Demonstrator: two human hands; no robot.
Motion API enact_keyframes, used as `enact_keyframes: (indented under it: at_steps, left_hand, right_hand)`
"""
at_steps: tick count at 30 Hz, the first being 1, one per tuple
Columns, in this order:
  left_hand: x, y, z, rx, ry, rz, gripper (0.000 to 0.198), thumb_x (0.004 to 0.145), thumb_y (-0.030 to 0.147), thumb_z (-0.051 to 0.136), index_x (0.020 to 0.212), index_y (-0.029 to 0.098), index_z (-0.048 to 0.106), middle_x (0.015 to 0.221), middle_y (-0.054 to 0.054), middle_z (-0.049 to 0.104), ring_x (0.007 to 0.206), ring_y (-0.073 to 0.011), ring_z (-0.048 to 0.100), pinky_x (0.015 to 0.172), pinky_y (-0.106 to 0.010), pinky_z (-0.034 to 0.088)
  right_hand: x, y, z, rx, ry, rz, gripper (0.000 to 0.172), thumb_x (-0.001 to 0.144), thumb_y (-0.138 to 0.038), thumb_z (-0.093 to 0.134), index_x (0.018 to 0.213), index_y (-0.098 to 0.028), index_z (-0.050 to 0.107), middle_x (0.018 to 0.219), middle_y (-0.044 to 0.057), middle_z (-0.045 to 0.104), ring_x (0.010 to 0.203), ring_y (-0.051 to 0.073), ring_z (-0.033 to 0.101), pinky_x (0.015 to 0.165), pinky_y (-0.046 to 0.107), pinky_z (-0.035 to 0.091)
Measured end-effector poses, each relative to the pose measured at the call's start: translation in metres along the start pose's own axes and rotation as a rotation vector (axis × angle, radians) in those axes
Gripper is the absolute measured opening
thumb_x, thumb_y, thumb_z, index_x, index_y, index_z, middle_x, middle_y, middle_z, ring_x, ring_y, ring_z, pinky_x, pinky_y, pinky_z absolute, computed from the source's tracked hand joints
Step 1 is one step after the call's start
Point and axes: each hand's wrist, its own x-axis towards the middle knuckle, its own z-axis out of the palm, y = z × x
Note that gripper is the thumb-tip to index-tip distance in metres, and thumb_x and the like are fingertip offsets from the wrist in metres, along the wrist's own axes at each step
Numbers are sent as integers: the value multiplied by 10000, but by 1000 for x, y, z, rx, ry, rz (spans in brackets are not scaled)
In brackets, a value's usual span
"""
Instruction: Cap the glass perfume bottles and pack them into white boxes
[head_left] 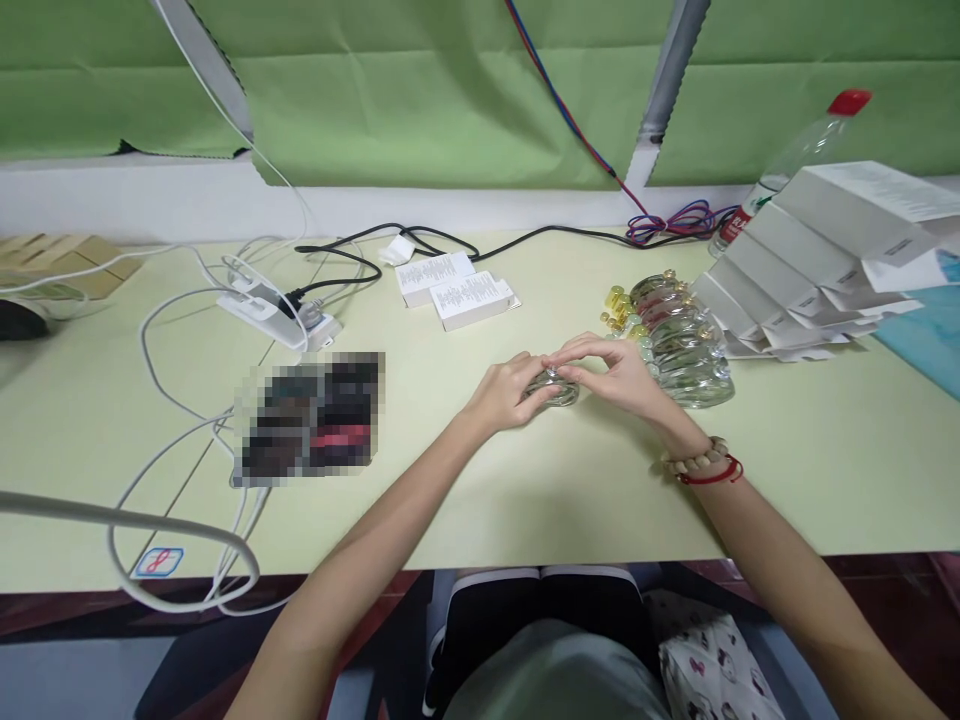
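My left hand and my right hand meet at the middle of the pale green table. Both are closed around a small clear glass bottle lying on the tabletop. My right fingertips pinch at its top, and my left fingers wrap its left side. Just right of my right hand lies a row of similar clear glass bottles with small yellow caps beside them.
Two small white boxes lie behind my hands. A stack of white cartons and a plastic water bottle stand at the right. A power strip with white and black cables sits at the left, near a blurred patch.
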Motion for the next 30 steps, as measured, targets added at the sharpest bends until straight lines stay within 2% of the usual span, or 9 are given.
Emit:
enact_keyframes:
  at_steps: [10, 20, 22, 25, 26, 29, 30]
  left_hand:
    - [0, 1, 0, -7, -6, -22, 371, 889, 433, 367, 1059, 162, 553, 807, -51, 605, 752, -156, 567, 606, -242, 402]
    - [1, 2, -1, 2, 8, -2, 319, 889, 403, 380, 1033, 168, 541, 826, -47, 607, 768, -155, 571, 621, -241, 398]
    - [0, 2, -1, 17, 9, -10, 298, 887, 405, 382, 986, 172, 540, 795, -40, 593, 743, -154, 563, 598, -240, 385]
    - [0, 2, 0, 45, 2, -36, 284, 880, 427, 386, 853, 179, 522, 712, -23, 547, 667, -146, 532, 550, -237, 349]
    - [1, 2, 0, 49, 2, -40, 286, 878, 434, 388, 825, 181, 510, 699, -20, 537, 652, -144, 523, 543, -237, 342]
    - [1, 3, 0, 47, 9, -42, 287, 875, 448, 391, 812, 186, 489, 707, -19, 532, 645, -139, 514, 544, -235, 338]
    - [2, 3, 0, 48, 12, -43, 287, 875, 451, 392, 811, 187, 486, 705, -18, 529, 641, -137, 511, 542, -235, 336]
  right_hand:
    - [0, 3, 1, 8, -4, -21, 100, 726, -248, 686, 822, -249, 716, 869, 26, 713, 866, 169, 642, 813, 342, 503]
    - [0, 5, 6, 57, 17, 56, 133, 712, -321, 688, 792, -215, 688, 883, 40, 705, 853, 175, 640, 785, 335, 491]
    - [0, 6, 5, 74, 12, 73, 243, 700, -339, 698, 914, -226, 674, 933, 42, 695, 884, 174, 631, 770, 322, 488]
    - [2, 8, 2, 76, 39, 102, 539, 650, -373, 737, 1147, -250, 570, 1011, 47, 670, 892, 168, 621, 746, 303, 486]
    - [3, 8, 1, 60, 67, 109, 550, 660, -393, 725, 1163, -248, 555, 1021, 50, 665, 884, 166, 620, 745, 302, 486]
    - [4, 8, -2, -75, 176, 134, 348, 829, -457, 514, 1071, -222, 597, 1026, 68, 656, 908, 170, 609, 797, 331, 477]
    - [3, 9, -2, -170, 213, 145, 342, 872, -454, 431, 1045, -215, 606, 1030, 75, 650, 940, 180, 597, 839, 356, 462]
